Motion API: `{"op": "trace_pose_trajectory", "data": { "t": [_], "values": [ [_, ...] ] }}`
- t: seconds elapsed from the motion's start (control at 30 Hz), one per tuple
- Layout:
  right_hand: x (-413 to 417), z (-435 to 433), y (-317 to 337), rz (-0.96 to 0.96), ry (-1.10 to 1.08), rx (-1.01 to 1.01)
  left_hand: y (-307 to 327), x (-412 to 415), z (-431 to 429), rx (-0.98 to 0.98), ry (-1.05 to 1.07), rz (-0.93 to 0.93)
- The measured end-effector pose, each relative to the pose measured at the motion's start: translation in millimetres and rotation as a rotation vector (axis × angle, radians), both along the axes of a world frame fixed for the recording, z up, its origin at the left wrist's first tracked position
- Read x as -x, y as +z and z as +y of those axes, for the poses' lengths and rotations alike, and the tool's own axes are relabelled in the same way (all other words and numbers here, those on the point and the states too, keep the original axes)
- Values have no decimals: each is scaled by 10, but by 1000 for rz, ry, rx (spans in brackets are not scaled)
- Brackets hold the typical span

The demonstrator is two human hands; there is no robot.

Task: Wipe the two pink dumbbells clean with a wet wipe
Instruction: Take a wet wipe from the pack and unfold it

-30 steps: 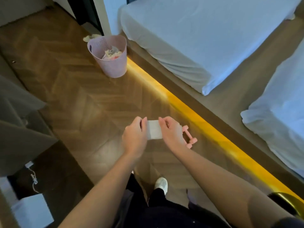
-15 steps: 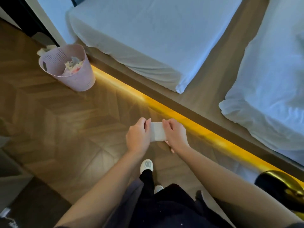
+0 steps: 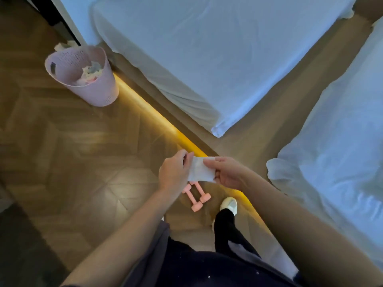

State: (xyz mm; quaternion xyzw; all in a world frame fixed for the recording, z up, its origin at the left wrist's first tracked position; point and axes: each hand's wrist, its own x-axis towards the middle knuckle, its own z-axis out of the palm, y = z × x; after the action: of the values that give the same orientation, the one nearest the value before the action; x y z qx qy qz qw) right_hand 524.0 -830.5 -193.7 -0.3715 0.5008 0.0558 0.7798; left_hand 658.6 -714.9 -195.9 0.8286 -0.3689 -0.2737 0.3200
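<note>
One pink wastebasket (image 3: 83, 79) stands far left of the wet wipe (image 3: 200, 170). Left hand (image 3: 173, 172) and right hand (image 3: 227, 172) pinch its ends, fingers clamped. Two pink dumbbells (image 3: 196, 196) lie side by side on open floor (image 3: 72, 162) beneath it, near the bed's lit edge (image 3: 149, 112).

The left hand (image 3: 175, 172) and wipe (image 3: 201, 171) hide the dumbbells' (image 3: 196, 196) far ends.

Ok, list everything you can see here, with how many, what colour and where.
dumbbells: two, pink, on the floor below the hands
wet wipe: one, white, held between both hands
bin: one, pink, upper left on the floor, rubbish inside
mattresses: two, white, top and right
light strip: one, yellow, along the bed base
floor: wood, brown
shoe: one, white
left hand: one, gripping the wipe
right hand: one, gripping the wipe
</note>
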Motion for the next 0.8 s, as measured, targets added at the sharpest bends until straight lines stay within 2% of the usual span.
{"op": "trace_pose_trajectory", "data": {
  "t": [0.17,0.3,0.43,0.57,0.8],
  "values": [
    [91,-627,-31,30,248,-29,-95,448,-253,0,240,-29],
    [11,-825,18,24,422,-142,-60,554,-320,-3,330,-84],
    [-143,-742,112,-25,490,-249,30,485,-236,-22,349,-160],
    [-362,-554,122,-49,538,-204,75,381,-37,-29,364,-210],
    [-862,-346,153,-87,737,-181,78,131,288,-99,626,-145]
  ]
}}
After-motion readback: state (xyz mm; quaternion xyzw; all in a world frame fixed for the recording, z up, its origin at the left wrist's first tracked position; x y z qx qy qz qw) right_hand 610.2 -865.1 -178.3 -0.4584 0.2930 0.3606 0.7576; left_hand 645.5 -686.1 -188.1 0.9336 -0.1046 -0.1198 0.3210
